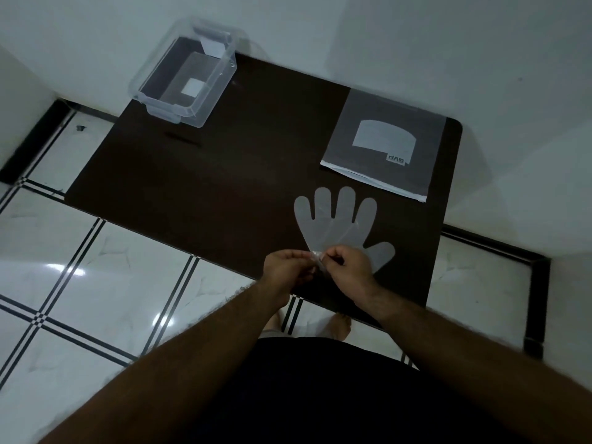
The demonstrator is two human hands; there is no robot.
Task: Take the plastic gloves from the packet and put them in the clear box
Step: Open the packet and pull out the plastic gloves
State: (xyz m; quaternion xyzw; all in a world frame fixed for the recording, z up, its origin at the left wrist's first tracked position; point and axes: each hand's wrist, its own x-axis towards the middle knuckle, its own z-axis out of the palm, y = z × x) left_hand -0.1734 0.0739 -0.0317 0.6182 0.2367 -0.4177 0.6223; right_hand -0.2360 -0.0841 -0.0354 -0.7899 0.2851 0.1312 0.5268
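A translucent plastic glove (336,224) lies flat on the dark table (224,174), fingers pointing away from me, near the front right edge. My left hand (283,267) and my right hand (347,265) both pinch its cuff end, which is bunched between my fingertips. The glove packet (382,145), grey with a white label, lies flat at the back right of the table. The clear box (185,72) stands open at the back left corner, with a pale sheet visible inside it.
The table stands against white walls at the back and right. White floor tiles with black stripes (80,283) spread to the left and front. My bare feet (336,326) show under the table's front edge.
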